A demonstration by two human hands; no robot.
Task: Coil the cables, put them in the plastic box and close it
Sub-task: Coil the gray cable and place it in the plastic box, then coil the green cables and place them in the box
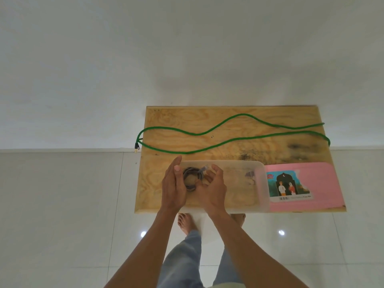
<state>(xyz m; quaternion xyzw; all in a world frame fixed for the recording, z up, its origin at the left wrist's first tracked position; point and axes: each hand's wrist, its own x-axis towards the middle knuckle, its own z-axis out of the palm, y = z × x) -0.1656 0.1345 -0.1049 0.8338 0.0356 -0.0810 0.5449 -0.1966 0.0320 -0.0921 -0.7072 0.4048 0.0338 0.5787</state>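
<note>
Head view: our left hand [173,183] and right hand [213,189], fingers released, flank the coiled grey cable [191,178] in the plastic box [260,183]. Unrestrained, it may spring open; the green cable [228,140] lies uncoiled on the bench [166,121].

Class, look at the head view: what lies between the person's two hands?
A coiled grey cable sits in the plastic box, between the left hand and right hand.
</note>
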